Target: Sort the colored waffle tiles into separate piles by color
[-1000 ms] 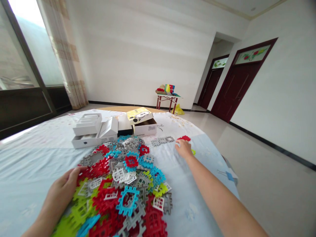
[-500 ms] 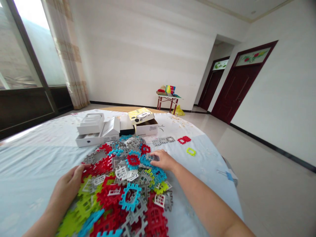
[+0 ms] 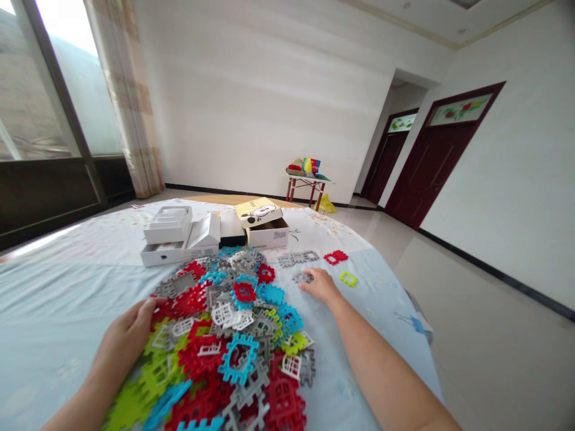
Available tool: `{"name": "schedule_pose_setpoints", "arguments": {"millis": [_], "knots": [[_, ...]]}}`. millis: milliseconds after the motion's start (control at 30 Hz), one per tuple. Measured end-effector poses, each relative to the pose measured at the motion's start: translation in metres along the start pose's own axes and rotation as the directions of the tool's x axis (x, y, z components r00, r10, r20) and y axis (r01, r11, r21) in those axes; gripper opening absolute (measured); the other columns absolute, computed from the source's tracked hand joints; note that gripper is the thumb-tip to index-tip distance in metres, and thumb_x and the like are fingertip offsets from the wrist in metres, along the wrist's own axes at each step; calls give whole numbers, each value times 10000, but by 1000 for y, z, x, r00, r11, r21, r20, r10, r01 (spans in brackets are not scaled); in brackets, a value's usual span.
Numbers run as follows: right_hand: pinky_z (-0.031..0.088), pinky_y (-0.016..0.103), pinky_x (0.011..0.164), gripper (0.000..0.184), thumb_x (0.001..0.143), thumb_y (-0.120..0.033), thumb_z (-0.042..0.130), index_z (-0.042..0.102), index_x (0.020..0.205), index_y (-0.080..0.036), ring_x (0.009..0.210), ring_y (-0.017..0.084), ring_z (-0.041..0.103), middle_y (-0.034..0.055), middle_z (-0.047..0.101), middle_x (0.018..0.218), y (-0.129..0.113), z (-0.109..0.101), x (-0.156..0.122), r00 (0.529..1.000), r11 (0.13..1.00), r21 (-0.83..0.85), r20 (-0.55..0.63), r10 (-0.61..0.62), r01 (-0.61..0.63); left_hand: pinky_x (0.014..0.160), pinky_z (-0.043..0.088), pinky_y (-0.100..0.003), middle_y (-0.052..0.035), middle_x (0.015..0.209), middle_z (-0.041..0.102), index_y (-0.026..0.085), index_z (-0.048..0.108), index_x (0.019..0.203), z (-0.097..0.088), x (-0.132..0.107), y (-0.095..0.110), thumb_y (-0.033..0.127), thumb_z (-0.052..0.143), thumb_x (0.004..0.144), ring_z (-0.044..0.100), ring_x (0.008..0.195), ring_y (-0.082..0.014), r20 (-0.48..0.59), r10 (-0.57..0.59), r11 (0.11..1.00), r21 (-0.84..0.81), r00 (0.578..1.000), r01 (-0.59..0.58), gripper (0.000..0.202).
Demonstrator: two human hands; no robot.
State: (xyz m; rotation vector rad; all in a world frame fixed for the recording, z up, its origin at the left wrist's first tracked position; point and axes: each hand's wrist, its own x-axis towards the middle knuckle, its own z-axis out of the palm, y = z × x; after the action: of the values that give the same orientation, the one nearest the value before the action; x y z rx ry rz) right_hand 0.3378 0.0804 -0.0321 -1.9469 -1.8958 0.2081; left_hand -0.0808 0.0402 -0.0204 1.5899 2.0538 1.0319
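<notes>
A large heap of interlocking plastic waffle-grid blocks (image 3: 233,335) in red, grey, blue, lime and white covers the middle of the pale blue bedspread (image 3: 54,299). My left hand (image 3: 126,329) rests on the heap's left edge, fingers lying over red and grey pieces. To the right of the heap, my right hand (image 3: 320,286) lies on the bedspread, its fingertips beside a small grey block (image 3: 303,277). Beyond that hand lie a joined grey strip (image 3: 297,258), a red block (image 3: 335,257) and a small lime frame (image 3: 348,278).
White boxes (image 3: 168,239) and an open box with a yellow cartoon lid (image 3: 260,224) stand at the bed's far side. Past the bed's edge is a tiled floor, with a small red-legged table (image 3: 306,182) holding colourful items by the far wall.
My right hand has moved off the heap to the right, onto the bedspread. A small grey block now lies at its fingertips. My left hand has stayed at the heap's edge.
</notes>
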Motion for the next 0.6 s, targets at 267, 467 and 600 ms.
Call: {"name": "schedule_pose_setpoints", "arguments": {"millis": [267, 467, 600], "knots": [[399, 304, 805, 394, 693, -423, 574, 601, 1014, -198, 926, 203, 548, 79, 628, 962, 17, -4, 34, 950, 993, -30, -296, 96, -110, 702, 470, -254, -45, 933, 686, 161, 669, 952, -1, 0, -2, 438, 345, 753, 610, 868, -218, -19, 47, 999, 5, 999, -47, 470], [403, 344, 784, 375, 717, -408, 563, 601, 1012, -179, 930, 241, 553, 117, 626, 966, 21, -8, 66, 922, 972, -70, -336, 190, -226, 734, 460, -265, -47, 885, 691, 159, 667, 953, 1, 2, -4, 446, 338, 756, 610, 849, -215, -8, 58, 998, -1, 998, -58, 479], [382, 418, 820, 413, 739, -385, 537, 572, 1074, -146, 1000, 296, 518, 162, 595, 1035, 18, -10, 68, 929, 970, -49, -302, 214, -239, 749, 450, -259, -52, 901, 686, 145, 655, 973, -1, 1, 0, 451, 319, 758, 604, 862, -209, 13, 24, 1000, -4, 1000, -24, 503]]}}
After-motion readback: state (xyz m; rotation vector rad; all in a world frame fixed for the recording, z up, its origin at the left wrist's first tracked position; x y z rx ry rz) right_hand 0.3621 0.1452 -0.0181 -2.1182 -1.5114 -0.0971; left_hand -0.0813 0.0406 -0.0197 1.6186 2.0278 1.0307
